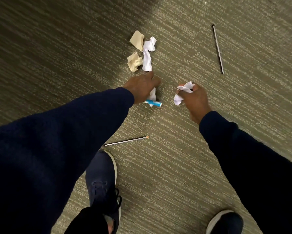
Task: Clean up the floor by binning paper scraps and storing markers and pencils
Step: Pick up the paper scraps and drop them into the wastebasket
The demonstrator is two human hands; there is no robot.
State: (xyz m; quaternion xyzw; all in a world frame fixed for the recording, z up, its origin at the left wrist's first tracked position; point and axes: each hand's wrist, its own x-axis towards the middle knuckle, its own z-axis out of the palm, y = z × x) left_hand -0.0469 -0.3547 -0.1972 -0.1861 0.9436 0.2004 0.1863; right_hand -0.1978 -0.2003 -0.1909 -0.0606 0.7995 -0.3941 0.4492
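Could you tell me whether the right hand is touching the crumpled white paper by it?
Touching. The head view shows the right hand gripping the crumpled white paper, with its fingers curled round it.

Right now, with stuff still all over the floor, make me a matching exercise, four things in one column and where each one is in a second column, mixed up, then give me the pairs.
Things
1. blue marker
2. crumpled white scrap
3. grey pencil
4. tan scraps

Places
A. gripped in the right hand
B. just ahead of the laced navy shoe
C. beside the long white scrap, farthest from the feet
D. just below the left hand

Pairs: 1-D, 2-A, 3-B, 4-C
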